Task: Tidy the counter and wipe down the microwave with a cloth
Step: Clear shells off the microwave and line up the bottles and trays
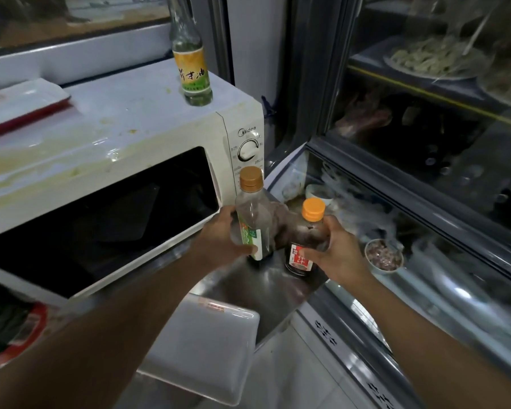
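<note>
stained white microwave [124, 160], door shut, two upright capped bottles [252, 214] beside it

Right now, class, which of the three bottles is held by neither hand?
The yellow-labelled bottle standing on top of the microwave; the other two, orange-capped, are each gripped.

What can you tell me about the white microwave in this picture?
The microwave is a white countertop model with a dark glass door, shut, and a round white dial on its right-hand panel under a Midea logo. Its top is streaked with yellowish, greasy-looking stains. A glass bottle with a yellow label stands on the back right corner, and a red-edged white tray lies at the left.
</note>
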`<control>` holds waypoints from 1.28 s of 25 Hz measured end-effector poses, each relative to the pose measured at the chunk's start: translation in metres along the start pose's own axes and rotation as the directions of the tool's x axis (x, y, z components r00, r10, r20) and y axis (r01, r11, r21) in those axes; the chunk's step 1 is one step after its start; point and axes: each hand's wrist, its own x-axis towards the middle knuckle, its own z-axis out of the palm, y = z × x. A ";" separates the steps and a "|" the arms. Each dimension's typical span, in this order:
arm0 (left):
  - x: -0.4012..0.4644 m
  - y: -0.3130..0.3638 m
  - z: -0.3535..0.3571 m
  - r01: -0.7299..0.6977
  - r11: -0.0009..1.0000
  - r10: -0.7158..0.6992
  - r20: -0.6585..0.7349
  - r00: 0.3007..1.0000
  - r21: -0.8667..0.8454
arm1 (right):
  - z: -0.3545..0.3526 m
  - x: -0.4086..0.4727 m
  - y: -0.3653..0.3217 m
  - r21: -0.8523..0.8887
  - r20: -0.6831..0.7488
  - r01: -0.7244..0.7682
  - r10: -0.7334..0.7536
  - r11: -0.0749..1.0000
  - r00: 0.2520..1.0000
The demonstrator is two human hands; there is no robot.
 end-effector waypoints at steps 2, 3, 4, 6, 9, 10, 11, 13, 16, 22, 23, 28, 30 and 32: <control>0.006 0.000 0.003 0.006 0.998 -0.005 0.011 1.000 -0.056 | 0.000 0.001 -0.001 0.004 -0.003 0.015 -0.015 1.000 1.000; 0.008 0.001 0.004 0.010 0.996 -0.009 0.014 1.000 -0.087 | 0.000 0.001 -0.002 0.013 -0.004 0.018 -0.018 1.000 1.000; 0.010 0.002 0.005 0.016 0.993 -0.014 0.016 1.000 -0.118 | -0.001 0.001 -0.003 0.030 -0.004 0.016 -0.016 0.999 1.000; 0.012 0.001 0.011 0.028 0.981 -0.026 0.011 1.000 -0.194 | -0.003 0.003 -0.005 0.075 0.004 0.003 -0.003 0.997 1.000; 0.011 0.001 0.021 0.020 0.965 -0.035 -0.052 0.998 -0.262 | -0.008 0.004 -0.009 0.117 0.007 -0.003 0.002 0.993 1.000; 0.010 0.001 0.024 0.017 0.964 -0.039 -0.081 0.996 -0.267 | -0.009 0.004 -0.011 0.124 0.008 0.004 -0.005 0.992 1.000; 0.010 0.001 0.026 0.015 0.962 -0.046 -0.107 0.993 -0.272 | -0.010 0.004 -0.013 0.127 0.008 0.012 -0.013 0.992 1.000; 0.012 0.001 0.030 0.012 0.960 -0.055 -0.144 0.988 -0.281 | -0.010 0.003 -0.016 0.132 0.008 0.020 -0.022 0.991 1.000; 0.010 0.002 0.031 0.007 0.968 -0.057 -0.192 0.980 -0.252 | -0.008 0.004 -0.015 0.127 0.010 0.031 -0.033 0.991 0.999; -0.019 0.012 0.008 0.059 0.978 -0.118 -0.302 0.946 -0.198 | -0.015 0.002 -0.027 0.121 0.026 0.048 -0.051 0.991 0.998; -0.026 0.015 0.000 0.077 0.977 -0.138 -0.314 0.939 -0.199 | -0.017 0.002 -0.032 0.116 0.033 0.065 -0.069 0.991 0.997; -0.067 0.037 -0.047 0.138 0.974 -0.203 -0.416 0.886 -0.181 | -0.032 -0.001 -0.072 0.117 0.064 0.175 -0.183 0.978 0.981; -0.086 0.047 -0.069 0.169 0.974 -0.221 -0.459 0.861 -0.151 | -0.037 -0.004 -0.091 0.135 0.075 0.225 -0.236 0.965 0.969; -0.107 0.056 -0.092 0.187 0.972 -0.234 -0.509 0.828 -0.142 | -0.041 -0.007 -0.113 0.145 0.084 0.276 -0.290 0.950 0.954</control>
